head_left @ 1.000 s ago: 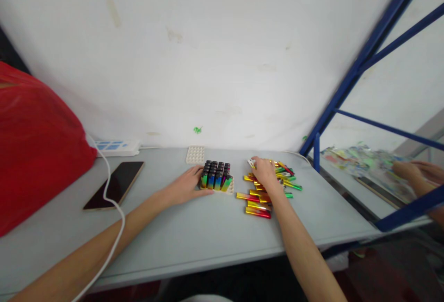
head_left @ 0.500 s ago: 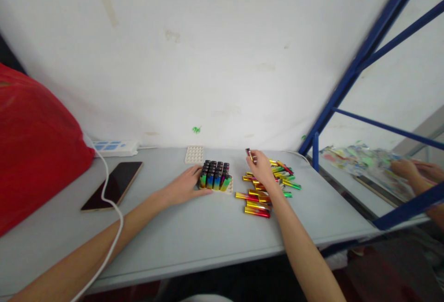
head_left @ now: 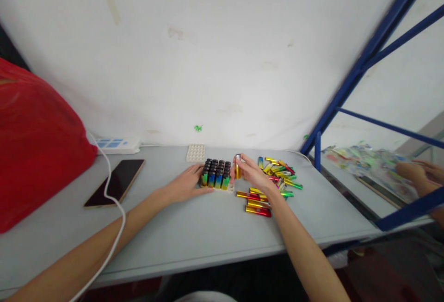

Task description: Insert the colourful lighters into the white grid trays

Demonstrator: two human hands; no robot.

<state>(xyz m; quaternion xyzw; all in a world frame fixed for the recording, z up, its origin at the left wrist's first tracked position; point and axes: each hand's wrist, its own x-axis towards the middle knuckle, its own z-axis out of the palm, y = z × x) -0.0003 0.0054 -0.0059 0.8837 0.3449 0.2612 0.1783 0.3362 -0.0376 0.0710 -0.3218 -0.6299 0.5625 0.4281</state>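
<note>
Several upright lighters (head_left: pixel 215 175), with black tops and green, blue and yellow bodies, stand in rows in a white tray (head_left: pixel 227 189). My left hand (head_left: pixel 187 183) grips the left side of this tray, thumb along the front edge and fingertips hidden behind the lighters. At the tray's right edge, my right hand (head_left: pixel 252 171) is closed on a gold lighter (head_left: pixel 237 168), held upright with its metal top up. Under and beyond my right hand lies a loose pile of shiny lighters (head_left: pixel 277 170) in gold, red and green. More lighters (head_left: pixel 257 211) lie nearer the front.
A second white tray (head_left: pixel 196 152) with small holes lies behind the filled one. To the left are a phone (head_left: pixel 116 182), a power strip (head_left: pixel 119 145), a white cable (head_left: pixel 110 194) and a red bag (head_left: pixel 38 149). A blue metal frame (head_left: pixel 350 80) rises at right; another person's hands (head_left: pixel 416 170) show beyond it.
My right hand has moved left and down from above the pile to the tray's right edge, bringing the lighter. The tilted front-right lighter in the tray now stands upright. My left hand stays put.
</note>
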